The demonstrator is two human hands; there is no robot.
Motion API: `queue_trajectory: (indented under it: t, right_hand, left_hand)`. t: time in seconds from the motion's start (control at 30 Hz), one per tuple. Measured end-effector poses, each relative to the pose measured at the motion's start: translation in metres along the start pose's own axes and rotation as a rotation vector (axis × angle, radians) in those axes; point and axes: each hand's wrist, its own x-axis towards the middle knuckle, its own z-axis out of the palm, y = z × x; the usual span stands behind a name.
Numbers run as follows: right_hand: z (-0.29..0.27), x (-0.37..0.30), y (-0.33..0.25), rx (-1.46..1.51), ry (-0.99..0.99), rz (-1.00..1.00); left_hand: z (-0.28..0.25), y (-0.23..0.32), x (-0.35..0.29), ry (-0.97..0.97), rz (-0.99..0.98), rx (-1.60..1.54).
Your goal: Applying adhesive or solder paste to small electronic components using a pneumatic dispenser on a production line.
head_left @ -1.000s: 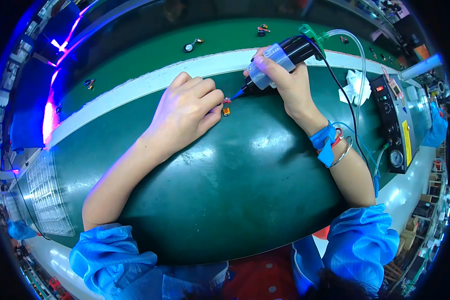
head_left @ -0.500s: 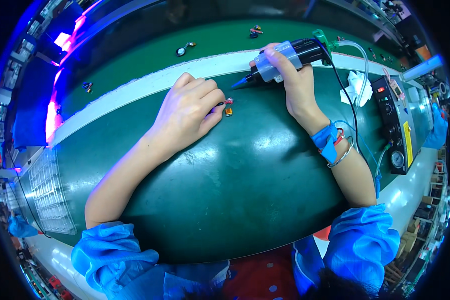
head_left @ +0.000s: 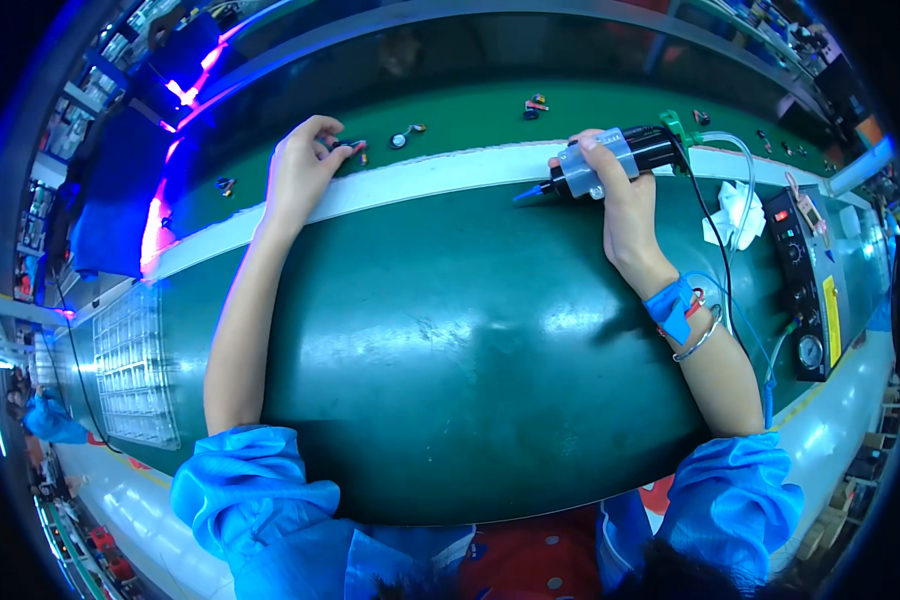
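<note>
“Head view first: what am I holding, and where?”

“Your right hand is wrapped round a black, pen-shaped dispenser with a translucent grey sleeve, its slim blue tip pointing left. Your left hand curls at a small black-and-red wired component over the long green band beyond the white strip. Whether you pinch that component or have let it go, I cannot tell”

“Which step is that, and what does the next move call for?”

“It looks like handling the component at the band, setting down or picking up, with your dispenser held idle. I'd say it calls for a light touch on the wires and the tip kept clear”

“What about the surface and the room?”

“Before you is the glossy dark-green surface. At its right you have crumpled white tissue near a black control box with a round gauge; at its left, a clear gridded plastic tray. A small part with a silver disc lies on the band near your left hand. Farther left glows a violet light strip, and pale floor shows below”
</note>
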Motion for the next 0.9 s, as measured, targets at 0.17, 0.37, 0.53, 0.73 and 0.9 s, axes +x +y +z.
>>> queue_trajectory:
  t: [0.17,0.37,0.53,0.73,0.9]
  right_hand:
    - [0.001,0.001,0.0,-0.005,-0.006,-0.012]
    - [-0.001,0.0,-0.001,-0.022,0.021,0.004]
    - [0.003,0.0,-0.001,-0.002,0.037,-0.019]
    - [-0.005,0.004,0.004,0.018,0.066,-0.014]
    - [0.001,0.002,0.001,0.035,0.063,-0.03]
  left_hand:
    - [0.0,-0.024,0.011,0.12,0.003,-0.092]
    - [0.03,0.018,0.012,0.065,0.291,0.087]
    - [0.019,0.02,0.011,0.055,0.177,-0.085]
    - [0.005,0.093,-0.028,-0.443,0.534,-0.169]
    - [0.015,0.102,-0.043,-0.335,0.549,-0.186]
